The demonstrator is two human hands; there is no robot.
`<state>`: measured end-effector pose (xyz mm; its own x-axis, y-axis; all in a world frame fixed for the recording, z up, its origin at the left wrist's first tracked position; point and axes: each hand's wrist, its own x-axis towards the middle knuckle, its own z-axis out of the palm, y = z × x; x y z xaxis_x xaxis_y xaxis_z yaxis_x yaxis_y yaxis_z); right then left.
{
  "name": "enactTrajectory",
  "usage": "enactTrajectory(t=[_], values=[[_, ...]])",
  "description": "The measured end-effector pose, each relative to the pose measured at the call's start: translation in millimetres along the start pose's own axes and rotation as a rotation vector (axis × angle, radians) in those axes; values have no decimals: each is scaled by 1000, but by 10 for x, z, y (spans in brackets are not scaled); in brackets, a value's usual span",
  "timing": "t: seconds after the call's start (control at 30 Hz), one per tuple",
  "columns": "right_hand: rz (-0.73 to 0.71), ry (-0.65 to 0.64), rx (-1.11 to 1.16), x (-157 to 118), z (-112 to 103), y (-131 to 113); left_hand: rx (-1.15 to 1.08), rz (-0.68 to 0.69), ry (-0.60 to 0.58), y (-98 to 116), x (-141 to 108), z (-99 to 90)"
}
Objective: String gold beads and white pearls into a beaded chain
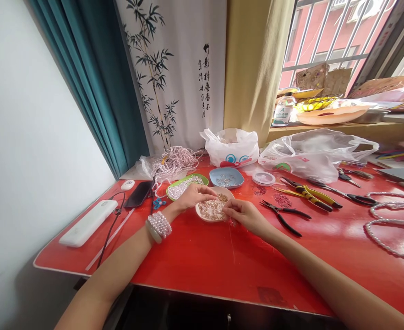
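Note:
My left hand [194, 197] reaches over the back left of a pale dish [205, 218] of small gold-coloured beads [213, 211]. Its thumb and fingertips are pinched together; what lies between them is too small to make out. At the dish's right rim my right hand [242, 214] is also closed in a pinch, with something small and clear below the fingertips that I cannot name. Around my left wrist are a beaded bracelet [161, 224] and a plain bangle [154, 233]. Behind the hands sit a green dish [170, 195] of pale beads and a blue dish [236, 184] with small pieces.
Black-handled pliers [280, 211], yellow-handled pliers [308, 195] and scissors [342, 192] lie to the right, near bead strands [377, 224]. Plastic bags [231, 149] and heaped bead strands [174, 167] stand at the back. A phone [139, 194] and white power bank [88, 223] are left.

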<state>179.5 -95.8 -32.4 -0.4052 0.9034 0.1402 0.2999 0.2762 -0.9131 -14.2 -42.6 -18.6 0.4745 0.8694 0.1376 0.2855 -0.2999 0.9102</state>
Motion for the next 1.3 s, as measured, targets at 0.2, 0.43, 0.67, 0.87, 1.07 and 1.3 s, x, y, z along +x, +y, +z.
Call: enactTrajectory(t=[0.2, 0.43, 0.67, 0.87, 1.07, 1.3], values=[[2, 3, -3, -11, -7, 1, 346, 28, 19, -20, -8, -117], [15, 15, 1, -7, -8, 1, 613, 13, 17, 29, -54, -116], [28, 14, 10, 4, -9, 17, 665, -17, 25, 23, -106, -25], [38, 16, 22, -7, -12, 5, 524, -22, 63, 19, -106, 4], [51, 25, 44, -11, 0, -18, 144, -20, 60, 28, -40, 51], [81, 13, 73, -35, 11, -68, -278, -82, 17, 65, -78, 113]])
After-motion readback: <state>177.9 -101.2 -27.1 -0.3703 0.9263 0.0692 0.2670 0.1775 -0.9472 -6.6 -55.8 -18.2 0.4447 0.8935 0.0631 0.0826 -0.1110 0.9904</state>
